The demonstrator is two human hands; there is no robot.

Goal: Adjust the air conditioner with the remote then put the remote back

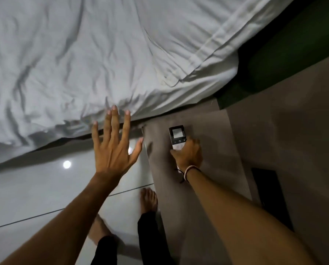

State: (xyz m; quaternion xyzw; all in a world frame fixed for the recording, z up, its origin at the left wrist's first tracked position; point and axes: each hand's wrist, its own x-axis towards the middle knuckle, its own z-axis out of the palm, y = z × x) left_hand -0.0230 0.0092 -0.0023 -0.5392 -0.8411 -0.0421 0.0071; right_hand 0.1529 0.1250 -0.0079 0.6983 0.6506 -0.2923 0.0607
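Observation:
A small white air conditioner remote (177, 136) with a dark-framed screen lies flat on the brown bedside table (213, 134). My right hand (188, 153) covers its lower half, fingers wrapped around the body, a string bracelet on the wrist. My left hand (114, 144) hovers over the floor beside the bed edge, palm down, fingers spread, holding nothing. The air conditioner itself is out of sight.
A bed with a rumpled white sheet (83, 64) fills the upper left. Glossy pale floor tiles (35, 188) run below it, with my bare feet (148, 199) by the table. A dark green wall (286, 54) and a dark opening (270, 194) lie at right.

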